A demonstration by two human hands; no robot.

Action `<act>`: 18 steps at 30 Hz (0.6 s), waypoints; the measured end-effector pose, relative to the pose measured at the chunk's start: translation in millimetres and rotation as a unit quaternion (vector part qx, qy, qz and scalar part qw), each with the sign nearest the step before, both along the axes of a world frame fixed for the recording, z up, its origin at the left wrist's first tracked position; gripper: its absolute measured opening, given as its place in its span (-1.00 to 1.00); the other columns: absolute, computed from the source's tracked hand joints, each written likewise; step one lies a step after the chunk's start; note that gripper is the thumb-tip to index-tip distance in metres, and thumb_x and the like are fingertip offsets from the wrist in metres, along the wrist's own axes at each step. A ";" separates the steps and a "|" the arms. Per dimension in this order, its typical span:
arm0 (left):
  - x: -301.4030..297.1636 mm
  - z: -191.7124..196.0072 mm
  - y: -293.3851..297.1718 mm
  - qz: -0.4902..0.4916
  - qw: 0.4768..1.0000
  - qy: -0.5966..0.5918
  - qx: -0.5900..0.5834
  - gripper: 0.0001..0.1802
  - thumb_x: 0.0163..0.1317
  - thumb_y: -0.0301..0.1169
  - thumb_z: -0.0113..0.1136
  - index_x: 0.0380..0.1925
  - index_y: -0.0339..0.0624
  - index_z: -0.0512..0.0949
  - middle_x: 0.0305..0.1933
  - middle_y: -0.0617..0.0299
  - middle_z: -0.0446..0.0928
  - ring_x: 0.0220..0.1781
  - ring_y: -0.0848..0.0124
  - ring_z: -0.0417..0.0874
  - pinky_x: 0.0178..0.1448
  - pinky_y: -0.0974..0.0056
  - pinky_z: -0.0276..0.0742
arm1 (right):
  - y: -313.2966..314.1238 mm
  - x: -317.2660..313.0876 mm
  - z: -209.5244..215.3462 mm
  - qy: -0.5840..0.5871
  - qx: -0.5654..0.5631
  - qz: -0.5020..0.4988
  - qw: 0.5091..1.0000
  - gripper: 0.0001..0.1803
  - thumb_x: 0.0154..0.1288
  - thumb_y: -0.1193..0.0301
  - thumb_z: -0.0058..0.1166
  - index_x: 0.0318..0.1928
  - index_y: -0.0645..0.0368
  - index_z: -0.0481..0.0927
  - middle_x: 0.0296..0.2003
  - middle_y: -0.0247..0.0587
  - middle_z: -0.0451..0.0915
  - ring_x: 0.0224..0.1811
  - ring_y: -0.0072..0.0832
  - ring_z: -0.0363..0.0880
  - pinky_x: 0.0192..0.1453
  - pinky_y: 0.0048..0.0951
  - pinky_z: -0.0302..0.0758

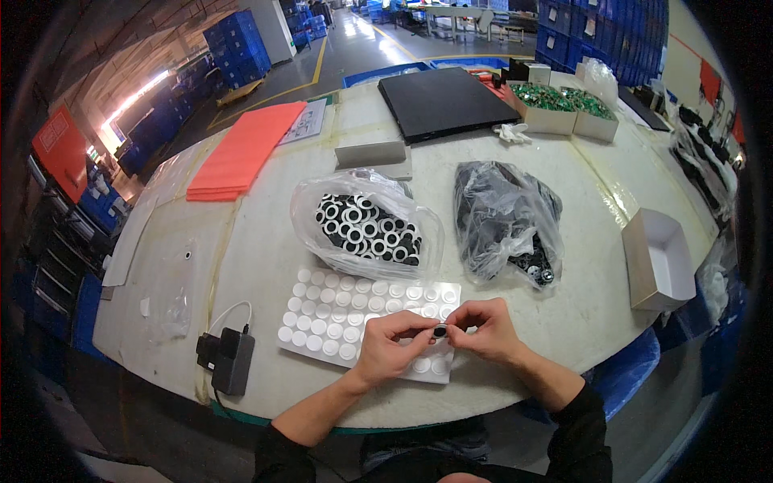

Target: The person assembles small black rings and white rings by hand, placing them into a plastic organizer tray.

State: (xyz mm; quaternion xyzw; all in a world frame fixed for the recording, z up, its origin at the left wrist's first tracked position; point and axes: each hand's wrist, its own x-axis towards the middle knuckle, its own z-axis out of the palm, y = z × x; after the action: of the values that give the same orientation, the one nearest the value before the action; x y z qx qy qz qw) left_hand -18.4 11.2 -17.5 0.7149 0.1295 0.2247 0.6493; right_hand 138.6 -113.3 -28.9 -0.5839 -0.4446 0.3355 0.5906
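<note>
A small round black part with a pale rim [440, 331] is pinched between both hands. My left hand [393, 344] grips it from the left with thumb and fingertips. From the right, the closed fingertips of my right hand [488, 328] meet it. Under the hands lies a white sheet or tray [454, 287] bearing rows of round white discs [319, 327]; the hands cover some of them. Just beyond it, an open clear plastic bag [303, 211] is full of black and white rings [370, 233].
Right of the ring bag sits a plastic bag of black parts [503, 217]. A white box [656, 262] stands at right, a black adapter [233, 361] at left. Farther back are orange sheets [245, 153], a black panel [447, 101] and boxes of green pieces [547, 122].
</note>
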 end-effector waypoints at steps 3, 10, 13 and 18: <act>-0.5 9.0 0.2 -0.007 0.988 -0.010 0.153 -0.80 0.14 -0.64 0.15 -0.20 -0.43 0.58 -0.26 0.10 0.62 -0.23 0.45 0.63 -0.10 0.41 0.57 | 0.4 1.0 0.1 0.007 -0.017 0.025 1.000 -0.89 0.06 0.52 0.24 -0.42 0.33 0.62 -0.54 -0.32 0.62 -0.49 -0.70 0.55 -0.39 -0.64 0.49; 3.6 3.1 -18.2 0.082 0.994 -0.064 -0.021 -0.79 0.12 -0.65 0.18 -0.20 -0.41 0.58 -0.19 0.09 0.58 -0.17 0.44 0.61 -0.04 0.40 0.54 | 2.6 -8.4 -5.6 0.183 0.038 -0.002 0.982 -0.87 0.13 0.54 0.20 -0.32 0.33 0.57 -0.44 -0.30 0.62 -0.43 -0.66 0.58 -0.35 -0.64 0.51; 5.0 -2.4 -18.5 0.092 0.992 -0.070 0.054 -0.80 0.14 -0.62 0.18 -0.20 -0.40 0.58 -0.17 0.08 0.57 -0.20 0.44 0.63 -0.08 0.40 0.56 | 2.6 -9.6 -10.3 0.152 0.042 -0.005 0.987 -0.86 0.13 0.54 0.20 -0.29 0.31 0.55 -0.42 -0.29 0.61 -0.41 -0.66 0.58 -0.30 -0.63 0.51; 5.1 -4.4 -21.9 0.076 0.994 -0.080 0.005 -0.78 0.15 -0.62 0.19 -0.17 -0.40 0.57 -0.21 0.10 0.58 -0.22 0.45 0.63 -0.12 0.43 0.56 | 7.0 -7.0 -16.2 0.122 0.073 0.020 0.990 -0.85 0.12 0.54 0.21 -0.30 0.30 0.54 -0.42 -0.30 0.61 -0.39 -0.66 0.56 -0.25 -0.61 0.50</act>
State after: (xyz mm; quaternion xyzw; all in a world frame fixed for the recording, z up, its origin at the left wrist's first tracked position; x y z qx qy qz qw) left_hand -13.3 -10.6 -21.8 0.6857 0.1304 0.3308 0.6351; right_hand 131.5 -106.3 -45.1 -0.4847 -0.4043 0.3830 0.6745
